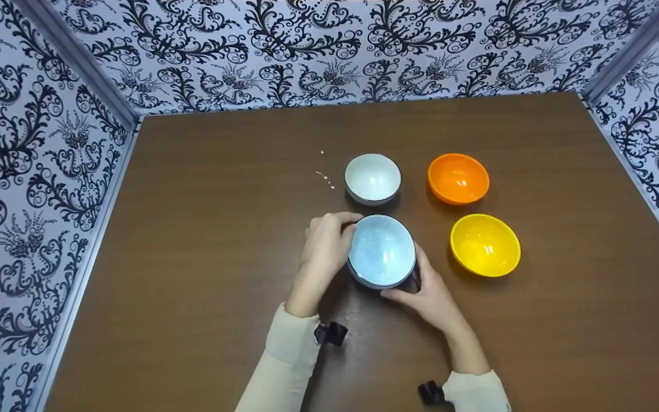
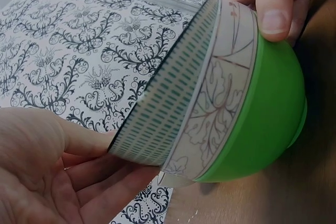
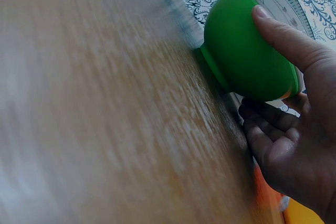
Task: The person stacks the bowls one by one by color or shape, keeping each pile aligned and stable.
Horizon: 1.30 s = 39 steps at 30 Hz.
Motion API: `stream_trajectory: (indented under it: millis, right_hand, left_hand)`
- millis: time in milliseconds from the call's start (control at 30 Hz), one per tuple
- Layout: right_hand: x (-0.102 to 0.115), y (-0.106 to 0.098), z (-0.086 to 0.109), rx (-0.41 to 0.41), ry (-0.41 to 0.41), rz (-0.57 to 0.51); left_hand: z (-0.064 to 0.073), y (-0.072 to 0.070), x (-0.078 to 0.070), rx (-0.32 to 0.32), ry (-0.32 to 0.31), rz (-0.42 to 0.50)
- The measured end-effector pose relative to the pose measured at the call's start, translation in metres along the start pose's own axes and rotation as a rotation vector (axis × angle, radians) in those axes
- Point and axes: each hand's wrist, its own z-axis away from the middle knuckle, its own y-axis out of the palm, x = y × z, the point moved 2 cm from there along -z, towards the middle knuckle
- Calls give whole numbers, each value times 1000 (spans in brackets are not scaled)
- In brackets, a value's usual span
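A nested stack of bowls stands between my two hands. On top is a bowl (image 1: 382, 250) with a pale blue inside and green dashes (image 2: 157, 114) outside. My left hand (image 1: 328, 243) pinches its rim between thumb and fingers. Below it shows a white band with a brown leaf pattern (image 2: 212, 100), belonging to a bowl set in a green bowl (image 2: 268, 114). My right hand (image 1: 429, 292) grips the green bowl from the right, thumb on its side, fingers around the lower part. In the right wrist view, the green bowl's foot (image 3: 212, 69) is close to the tabletop; contact is hard to tell.
Behind the stack stands a white bowl (image 1: 372, 178). An orange bowl (image 1: 458, 178) and a yellow bowl (image 1: 485, 246) are to the right on the brown table (image 1: 221, 229). Small whitish bits (image 1: 326, 179) lie left of the white bowl. Patterned walls (image 1: 306, 51) border the table.
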Motion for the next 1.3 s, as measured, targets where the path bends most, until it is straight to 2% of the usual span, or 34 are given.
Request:
stream_trajectory:
  millis: [400,733,1033,1300]
  right_hand:
    - [0,0,0,-18,-36,-8]
    - [0,0,0,-4,-7,11]
    - [-1,0,-1,-9,-17,10]
    - [-1,1,-1,-6,-12,3]
  left_hand:
    - [-3,5,3,-5,-14,-17]
    - [-7,4,5,22,-47,-58]
    - [-10,6,-2,57,-69,-185]
    - [-9,8,-4,40,-59,-231]
